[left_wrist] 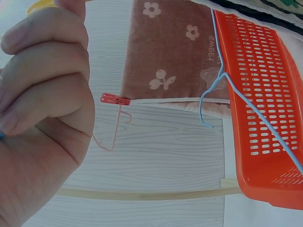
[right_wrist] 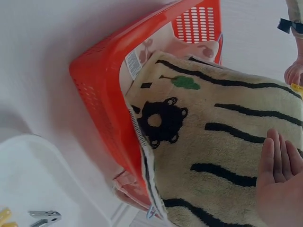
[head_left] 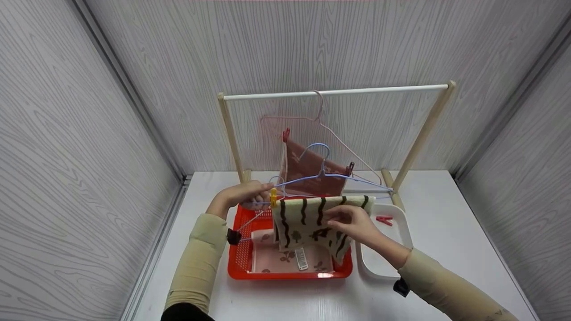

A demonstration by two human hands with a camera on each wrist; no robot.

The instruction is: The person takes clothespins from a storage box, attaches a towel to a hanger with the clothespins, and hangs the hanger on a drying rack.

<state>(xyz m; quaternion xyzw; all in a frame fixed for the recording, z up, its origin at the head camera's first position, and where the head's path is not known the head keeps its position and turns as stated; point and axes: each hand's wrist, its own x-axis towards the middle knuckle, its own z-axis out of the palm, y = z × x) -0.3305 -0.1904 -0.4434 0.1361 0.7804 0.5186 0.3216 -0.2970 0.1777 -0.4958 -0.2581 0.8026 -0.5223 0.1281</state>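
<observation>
In the head view my left hand (head_left: 250, 195) grips the left end of a blue hanger (head_left: 308, 178), fingers curled round it. Beside those fingers a yellow clothespin (head_left: 273, 197) clips a cream towel with dark wavy stripes (head_left: 296, 218) to the hanger's lower bar. My right hand (head_left: 352, 221) lies against the front of this towel; in the right wrist view its fingers (right_wrist: 279, 158) look straight. The towel hangs over a red basket (head_left: 290, 275), and a dark animal figure (right_wrist: 163, 121) shows on its cloth.
Behind, a pink hanger (head_left: 337, 139) hangs from the rack's white rail (head_left: 379, 90), with a brown towel (head_left: 301, 165) clipped on. A pink cloth (head_left: 276, 263) and another blue hanger (left_wrist: 265, 120) are at the basket. A white tray (head_left: 372, 263) holds a red clothespin (head_left: 384, 220).
</observation>
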